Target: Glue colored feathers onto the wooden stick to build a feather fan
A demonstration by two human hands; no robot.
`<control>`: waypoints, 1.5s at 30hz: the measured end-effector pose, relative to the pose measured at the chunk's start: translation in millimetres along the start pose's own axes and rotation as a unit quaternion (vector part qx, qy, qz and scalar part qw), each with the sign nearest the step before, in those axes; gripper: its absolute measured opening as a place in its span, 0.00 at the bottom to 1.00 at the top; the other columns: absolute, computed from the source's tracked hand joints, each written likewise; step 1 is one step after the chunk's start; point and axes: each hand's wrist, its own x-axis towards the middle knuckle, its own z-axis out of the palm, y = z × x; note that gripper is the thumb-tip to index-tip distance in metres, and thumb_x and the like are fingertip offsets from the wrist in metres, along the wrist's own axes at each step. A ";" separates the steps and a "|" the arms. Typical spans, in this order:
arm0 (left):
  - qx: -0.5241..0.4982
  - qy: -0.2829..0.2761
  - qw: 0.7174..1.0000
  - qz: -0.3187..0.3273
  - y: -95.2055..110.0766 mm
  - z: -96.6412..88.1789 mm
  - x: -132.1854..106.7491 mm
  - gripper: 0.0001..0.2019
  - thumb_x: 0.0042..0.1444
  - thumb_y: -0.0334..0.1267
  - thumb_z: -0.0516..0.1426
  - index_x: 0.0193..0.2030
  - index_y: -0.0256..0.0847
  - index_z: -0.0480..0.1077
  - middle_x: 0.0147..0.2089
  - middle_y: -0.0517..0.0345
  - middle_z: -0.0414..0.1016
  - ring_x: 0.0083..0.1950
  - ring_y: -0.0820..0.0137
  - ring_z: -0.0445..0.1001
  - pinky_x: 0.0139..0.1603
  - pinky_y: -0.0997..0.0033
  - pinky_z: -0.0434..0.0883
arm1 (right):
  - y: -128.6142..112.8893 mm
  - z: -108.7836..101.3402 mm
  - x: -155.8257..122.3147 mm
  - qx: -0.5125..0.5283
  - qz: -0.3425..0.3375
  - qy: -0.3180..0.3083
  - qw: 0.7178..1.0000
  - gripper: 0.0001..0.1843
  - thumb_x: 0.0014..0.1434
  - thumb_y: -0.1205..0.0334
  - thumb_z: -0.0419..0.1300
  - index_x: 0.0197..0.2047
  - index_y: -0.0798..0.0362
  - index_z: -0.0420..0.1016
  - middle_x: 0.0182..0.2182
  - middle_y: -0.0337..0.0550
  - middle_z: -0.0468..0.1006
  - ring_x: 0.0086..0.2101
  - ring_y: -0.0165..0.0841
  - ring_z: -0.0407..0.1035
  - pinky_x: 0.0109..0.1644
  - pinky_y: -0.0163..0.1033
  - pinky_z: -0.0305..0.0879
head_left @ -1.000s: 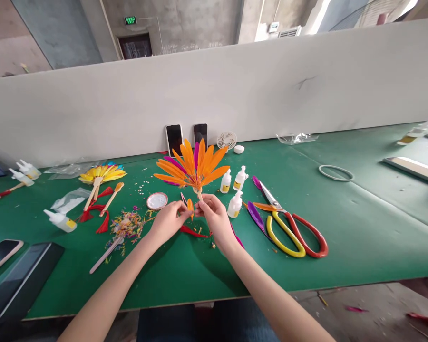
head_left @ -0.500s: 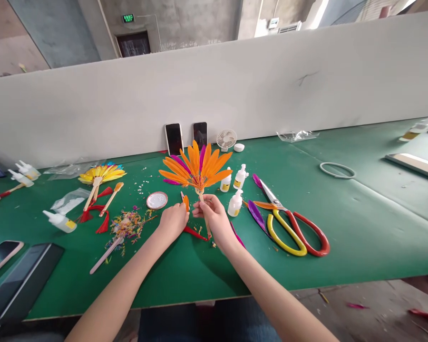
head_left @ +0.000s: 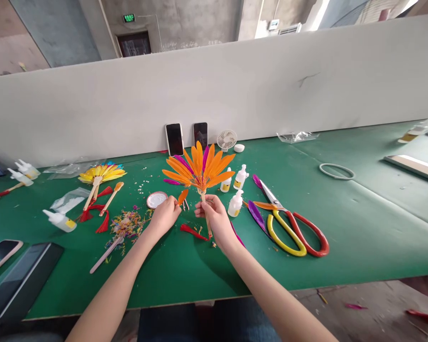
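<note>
Jutting from left fingertips (head_left: 176, 207), orange feather (head_left: 182, 195)

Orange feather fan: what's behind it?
Behind the fan, a white-edged phone and a dark phone lean on the divider; feather tips hide the dark phone's bottom edge.

Bright even daylight, soft shadows, wide-angle bending at edges.

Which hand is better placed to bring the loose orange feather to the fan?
Left, probably: the left hand pinches the loose orange feather just beside the feather fan, while the right hand is busy gripping the fan's stick.
</note>
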 end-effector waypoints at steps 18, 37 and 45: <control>-0.624 -0.050 0.779 -0.024 26.9 7.5 -20.6 0.08 0.38 0.36 0.59 0.24 0.37 0.64 0.20 0.65 0.67 0.22 0.78 0.67 0.27 0.76 0.65 | -1.4 2.7 -4.4 -0.079 -0.010 -0.043 0.996 0.14 0.42 0.53 0.63 0.27 0.51 0.63 0.19 0.29 0.63 0.22 0.25 0.56 0.25 0.34 0.50; -0.540 0.053 0.838 0.060 19.6 9.2 -15.7 0.13 0.41 0.45 0.63 0.22 0.39 0.66 0.20 0.66 0.62 0.23 0.77 0.61 0.26 0.74 0.61 | 0.4 2.1 -3.0 -0.078 -0.031 -0.048 0.995 0.18 0.45 0.46 0.59 0.22 0.51 0.60 0.16 0.29 0.57 0.18 0.23 0.49 0.23 0.34 0.45; -0.589 0.105 0.800 0.040 22.0 4.4 -16.9 0.13 0.41 0.46 0.62 0.25 0.38 0.69 0.24 0.62 0.69 0.26 0.74 0.68 0.33 0.71 0.67 | -0.5 4.4 -6.1 -0.029 -0.004 -0.072 0.997 0.15 0.47 0.49 0.57 0.35 0.50 0.67 0.21 0.31 0.66 0.21 0.25 0.59 0.27 0.34 0.58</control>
